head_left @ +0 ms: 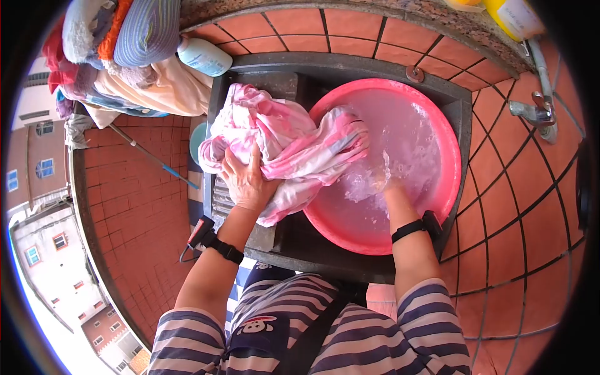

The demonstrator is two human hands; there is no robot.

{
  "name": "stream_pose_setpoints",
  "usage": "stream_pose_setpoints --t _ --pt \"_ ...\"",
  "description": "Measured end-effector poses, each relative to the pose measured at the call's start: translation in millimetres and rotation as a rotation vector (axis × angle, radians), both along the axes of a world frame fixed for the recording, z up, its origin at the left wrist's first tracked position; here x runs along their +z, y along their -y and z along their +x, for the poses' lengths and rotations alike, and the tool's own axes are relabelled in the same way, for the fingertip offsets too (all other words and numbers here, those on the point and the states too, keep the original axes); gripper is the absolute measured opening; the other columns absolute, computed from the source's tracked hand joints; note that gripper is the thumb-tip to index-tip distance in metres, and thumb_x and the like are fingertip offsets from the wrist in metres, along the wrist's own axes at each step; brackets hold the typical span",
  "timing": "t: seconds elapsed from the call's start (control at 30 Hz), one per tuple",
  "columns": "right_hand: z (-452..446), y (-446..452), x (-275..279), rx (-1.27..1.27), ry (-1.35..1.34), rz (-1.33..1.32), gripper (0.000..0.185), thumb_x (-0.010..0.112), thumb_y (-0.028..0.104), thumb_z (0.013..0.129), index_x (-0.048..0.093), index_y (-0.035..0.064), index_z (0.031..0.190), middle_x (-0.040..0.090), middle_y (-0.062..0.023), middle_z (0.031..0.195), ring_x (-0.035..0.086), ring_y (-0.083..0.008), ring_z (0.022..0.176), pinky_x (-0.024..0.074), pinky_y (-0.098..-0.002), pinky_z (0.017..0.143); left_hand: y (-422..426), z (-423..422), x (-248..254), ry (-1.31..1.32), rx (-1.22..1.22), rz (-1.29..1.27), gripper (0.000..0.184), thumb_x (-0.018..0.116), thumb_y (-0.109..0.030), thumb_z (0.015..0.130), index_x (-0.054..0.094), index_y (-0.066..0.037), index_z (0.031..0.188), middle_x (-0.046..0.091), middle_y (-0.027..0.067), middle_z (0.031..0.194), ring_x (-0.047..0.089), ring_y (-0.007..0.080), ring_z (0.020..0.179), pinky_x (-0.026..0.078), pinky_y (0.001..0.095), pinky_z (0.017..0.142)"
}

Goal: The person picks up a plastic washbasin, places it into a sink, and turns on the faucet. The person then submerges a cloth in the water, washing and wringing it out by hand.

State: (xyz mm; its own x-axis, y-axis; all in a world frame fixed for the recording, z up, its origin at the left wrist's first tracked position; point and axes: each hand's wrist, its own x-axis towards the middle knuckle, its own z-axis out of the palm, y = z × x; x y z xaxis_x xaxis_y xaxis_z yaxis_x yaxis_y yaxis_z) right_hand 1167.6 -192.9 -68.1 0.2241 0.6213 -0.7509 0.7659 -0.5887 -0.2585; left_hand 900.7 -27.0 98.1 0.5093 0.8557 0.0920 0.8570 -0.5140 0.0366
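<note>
My left hand (242, 181) lies against the lower left side of a bunched pink and white cloth (284, 137), its fingers spread and its thumb apart. Wet-looking folds of the cloth rest on the ribbed washboard (223, 199), and one end hangs over the basin's rim. In the pink round basin (455, 169), cloudy water (381, 219) is splashing around my right hand (382, 182). The fingers of that hand are hidden by the water and splashes, away from the cloth.
A dark stone sink (465, 119) surrounds the basin. A metal tap (531, 112) juts from the tiled wall at right. A white and blue bottle (205, 57) stands near the heaped laundry (150, 31) at upper left. Yellow containers (509, 19) sit on the ledge.
</note>
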Motion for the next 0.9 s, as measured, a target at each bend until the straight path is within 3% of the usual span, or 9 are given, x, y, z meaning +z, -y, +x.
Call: stream_pose_setpoints --t 0.07,0.2,0.3,0.4,0.43,0.53,0.6,0.73,0.9 --pt "7.9 -8.2 26.1 0.136 0.025 -0.032 0.064 0.069 0.033 0.076 0.051 0.0099 0.133 0.047 -0.0158 0.139 0.047 -0.0302 0.128 0.0334 -0.0454 0.109 -3.3 -3.2 -1.5 0.016 -0.007 0.005 0.091 0.079 -0.052 0.056 0.045 -0.024 0.136 0.030 0.0340 0.132 0.037 0.0497 0.117 0.032 0.0584 0.096" --pt "-36.8 -20.9 111.5 -0.411 0.139 0.432 0.106 0.083 0.024 0.062 0.023 0.0031 0.147 0.019 -0.0215 0.153 0.026 -0.0351 0.140 0.0228 -0.0466 0.113 -14.3 -8.6 10.7 0.137 -0.104 -0.032 0.097 0.080 -0.050 0.054 0.042 -0.028 0.140 0.037 0.0316 0.125 0.039 0.0478 0.115 0.034 0.0566 0.093" --pt "-86.1 -44.4 164.1 -0.006 0.356 0.807 0.125 0.088 0.027 0.055 0.009 0.0024 0.149 0.023 -0.0223 0.150 0.028 -0.0395 0.137 0.0233 -0.0489 0.112 -45.0 -39.8 34.6 0.250 -0.314 -0.242 0.098 0.083 -0.051 0.056 0.044 -0.021 0.141 0.044 0.0263 0.121 0.042 0.0449 0.117 0.036 0.0510 0.100" --pt "-109.4 -61.9 113.6 0.086 0.122 0.861 0.121 0.086 0.022 0.053 0.013 0.0036 0.148 0.021 -0.0215 0.152 0.021 -0.0357 0.141 0.0178 -0.0477 0.115 -75.2 -73.4 40.9 1.185 0.073 -1.058 0.074 0.074 -0.021 0.081 0.037 -0.008 0.143 0.049 0.0146 0.125 0.047 0.0194 0.115 0.041 0.0365 0.096" --pt "-110.9 -65.3 113.0 0.061 0.226 1.027 0.096 0.083 0.023 0.057 0.037 0.0001 0.137 0.049 -0.0208 0.131 0.045 -0.0357 0.125 0.0295 -0.0486 0.108 -81.4 -80.2 31.4 1.145 0.133 -0.759 0.074 0.074 -0.024 0.080 0.037 -0.008 0.143 0.049 0.0160 0.125 0.050 0.0218 0.112 0.042 0.0379 0.094" --pt "-109.8 -58.5 108.7 -0.189 0.146 0.921 0.051 0.077 0.017 0.066 0.058 -0.0006 0.109 0.063 -0.0108 0.089 0.062 -0.0273 0.088 0.0465 -0.0425 0.085 -91.6 -95.4 3.6 0.394 0.032 0.194 0.085 0.078 -0.038 0.073 0.038 -0.005 0.141 0.051 0.0210 0.122 0.052 0.0312 0.110 0.039 0.0439 0.095" --pt "-119.5 -40.0 133.9 -0.549 -0.165 0.967 0.035 0.071 0.014 0.071 0.059 -0.0008 0.100 0.060 -0.0064 0.077 0.058 -0.0213 0.071 0.0459 -0.0370 0.069 -95.5 -103.5 -33.8 0.526 0.241 -0.348 0.096 0.078 -0.050 0.067 0.035 -0.004 0.141 0.053 0.0253 0.122 0.050 0.0381 0.114 0.034 0.0451 0.100" --pt "-121.1 9.1 224.4 -1.271 -0.768 1.182 0.017 0.053 0.000 0.080 0.059 -0.0028 0.096 0.060 -0.0048 0.069 0.046 -0.0073 0.041 0.0377 -0.0233 0.038 -79.6 -78.7 -8.9 0.926 0.321 -0.527 0.095 0.080 -0.052 0.062 0.043 0.001 0.132 0.058 0.0285 0.117 0.057 0.0371 0.110 0.043 0.0398 0.094" --pt "-103.1 53.4 299.8 -1.274 -0.606 1.515 0.030 0.052 0.010 0.086 0.057 -0.0049 0.112 0.063 -0.0148 0.104 0.065 -0.0211 0.093 0.0535 -0.0317 0.079 -52.9 -36.3 61.0 0.888 0.196 -0.504 0.082 0.083 -0.054 0.060 0.053 0.003 0.112 0.067 0.0217 0.093 0.066 0.0306 0.090 0.050 0.0377 0.080"
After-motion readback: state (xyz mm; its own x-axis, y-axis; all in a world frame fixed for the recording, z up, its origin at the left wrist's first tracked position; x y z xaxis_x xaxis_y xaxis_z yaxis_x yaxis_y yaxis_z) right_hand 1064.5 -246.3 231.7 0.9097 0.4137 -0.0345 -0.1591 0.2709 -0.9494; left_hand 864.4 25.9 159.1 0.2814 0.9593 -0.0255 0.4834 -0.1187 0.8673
